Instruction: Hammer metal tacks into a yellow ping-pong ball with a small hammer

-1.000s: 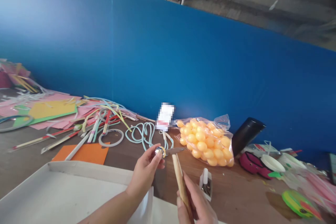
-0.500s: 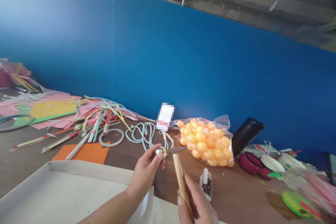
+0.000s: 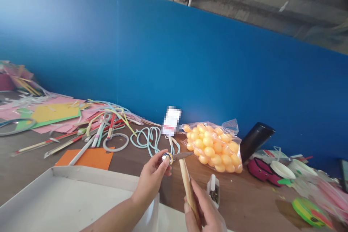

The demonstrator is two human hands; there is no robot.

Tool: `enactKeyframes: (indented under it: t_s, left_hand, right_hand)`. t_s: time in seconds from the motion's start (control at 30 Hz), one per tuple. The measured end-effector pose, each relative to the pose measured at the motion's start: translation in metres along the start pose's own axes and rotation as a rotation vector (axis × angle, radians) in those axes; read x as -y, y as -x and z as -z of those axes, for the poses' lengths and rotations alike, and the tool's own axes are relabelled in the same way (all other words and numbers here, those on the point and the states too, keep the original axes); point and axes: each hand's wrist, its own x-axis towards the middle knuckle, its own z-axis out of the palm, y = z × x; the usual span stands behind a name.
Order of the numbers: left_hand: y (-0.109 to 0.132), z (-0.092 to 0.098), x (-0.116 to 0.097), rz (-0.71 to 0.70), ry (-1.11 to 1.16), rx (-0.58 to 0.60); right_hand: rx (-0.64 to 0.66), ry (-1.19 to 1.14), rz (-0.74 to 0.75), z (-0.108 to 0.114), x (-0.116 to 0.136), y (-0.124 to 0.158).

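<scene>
My left hand [image 3: 150,180] pinches a small shiny silver ball [image 3: 165,157] between thumb and fingertips, held above the brown table [image 3: 244,195]. My right hand [image 3: 206,214] grips a thin wooden stick [image 3: 187,185] that points up toward the ball, its tip just right of it. A grey scissor blade [image 3: 181,156] lies on the table behind the ball. A small open box of pins [image 3: 213,192] stands right of the stick.
A clear bag of orange balls [image 3: 213,146] lies behind the hands, a black cylinder [image 3: 255,139] to its right. A white tray [image 3: 70,199] sits at the near left. Coloured paper, straws and cord loops [image 3: 146,137] cover the left; a blue wall [image 3: 174,61] backs the table.
</scene>
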Motion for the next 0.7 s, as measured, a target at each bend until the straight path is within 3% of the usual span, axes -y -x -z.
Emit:
enactKeyframes:
  t_s: [0.13, 0.7]
  left_hand:
    - [-0.0001, -0.0001, 0.0007, 0.004, -0.018, -0.005]
    - [-0.0025, -0.001, 0.0007, 0.01, 0.027, -0.009]
  right_hand:
    - [0.022, -0.007, 0.052, -0.0001, -0.0015, -0.0012]
    - [-0.001, -0.021, 0.022, -0.0022, 0.0004, 0.0013]
